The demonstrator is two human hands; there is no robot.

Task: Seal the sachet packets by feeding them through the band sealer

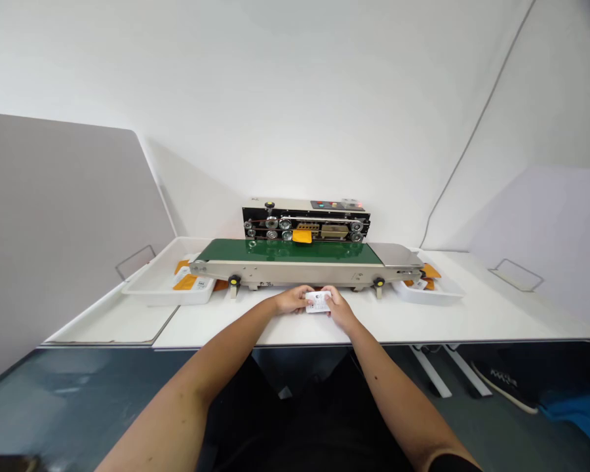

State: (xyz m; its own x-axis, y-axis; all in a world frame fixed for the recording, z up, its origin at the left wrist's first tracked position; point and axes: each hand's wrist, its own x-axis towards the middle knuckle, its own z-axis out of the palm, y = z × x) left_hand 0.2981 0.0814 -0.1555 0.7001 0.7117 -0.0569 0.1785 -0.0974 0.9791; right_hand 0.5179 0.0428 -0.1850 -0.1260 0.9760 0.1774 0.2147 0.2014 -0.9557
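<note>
Between my two hands, just above the white table in front of the machine, is a small white packet (318,302) with dark print facing up. My left hand (294,299) pinches its left edge, fingers curled behind it. On the opposite edge, my right hand (340,308) grips with the thumb on top. Right behind them stands a band sealing machine (295,273) with a green conveyor belt (275,251). An orange pouch (302,236) sits upright at the sealer's rollers, over the back of the belt.
Under the belt's left end stands a white tray (152,288) with several orange and white pouches. Another white tray (442,296) with similar pouches is at the right end. Wire handles lie at both sides. A shoe (504,387) shows on the floor at right.
</note>
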